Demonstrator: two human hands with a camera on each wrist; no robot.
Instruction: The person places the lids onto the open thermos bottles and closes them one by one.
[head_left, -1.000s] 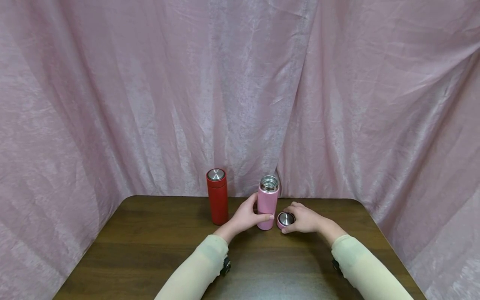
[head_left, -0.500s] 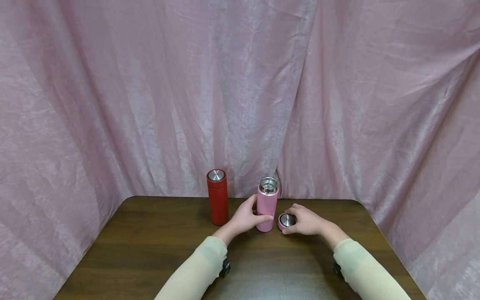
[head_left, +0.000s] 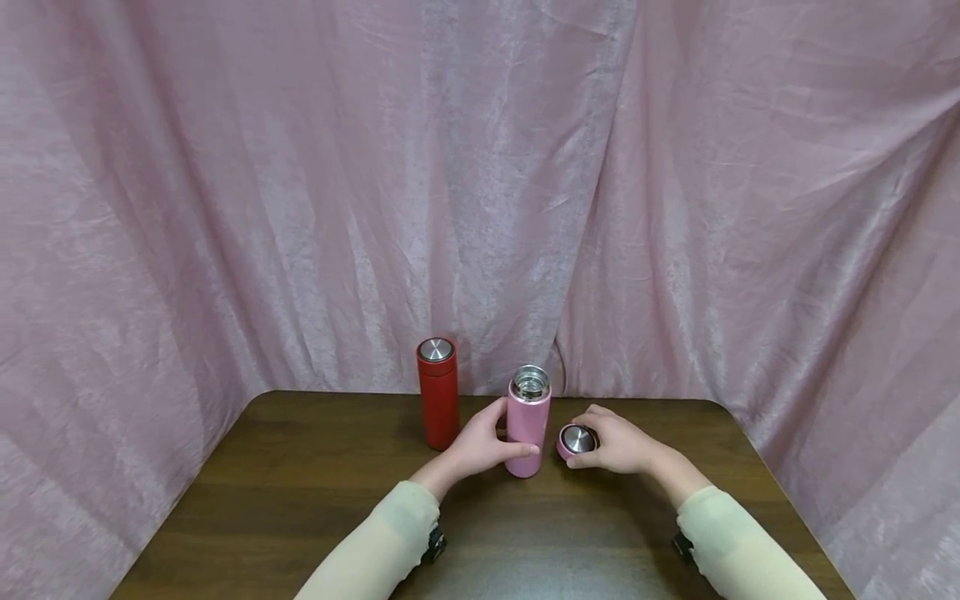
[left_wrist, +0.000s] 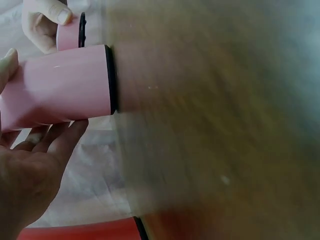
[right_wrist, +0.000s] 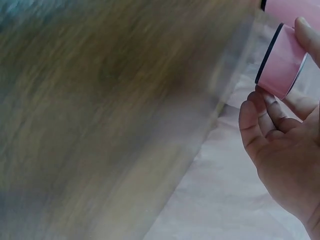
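Note:
An uncapped pink thermos bottle stands upright, its steel mouth bare at the top. My left hand grips it around the lower body, thumb in front. In the left wrist view, fingers wrap the side of the pink body, close to its black base ring. Just right of the bottle, my right hand pinches the pink lid by its sides, steel top up. The right wrist view shows the lid between thumb and fingers, with a black rim at its underside.
A capped red thermos bottle stands upright left of the pink one, close behind my left wrist. The dark wooden table ends at its back edge against a pink curtain. A thin cord hangs there.
My left hand has brought the pink thermos bottle nearer to me and slightly left. The lid in my right hand has shifted a little to the right. The red bottle stays in place.

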